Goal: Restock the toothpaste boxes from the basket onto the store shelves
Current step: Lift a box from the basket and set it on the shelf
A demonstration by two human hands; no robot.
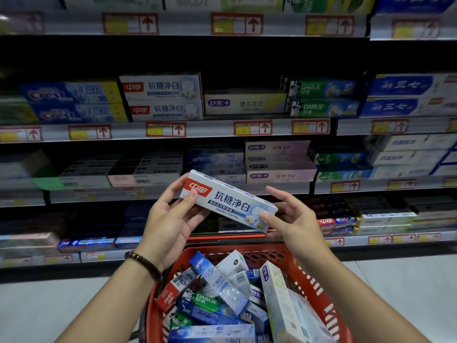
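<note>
I hold a white-and-blue toothpaste box (230,200) with a red logo tilted in front of the shelves, above the basket. My left hand (170,221) grips its left end, thumb on the red logo. My right hand (289,219) pinches its right end with thumb and fingers. Below, a red plastic basket (319,290) holds several mixed toothpaste boxes (217,293). Two matching boxes (163,97) lie stacked on the upper middle shelf.
Shelves (222,128) with red-framed price tags run across the view in several tiers, stocked with blue, green and white toothpaste boxes. A single pale box (244,102) lies right of the matching stack with dark room above it. Pale floor lies beside the basket.
</note>
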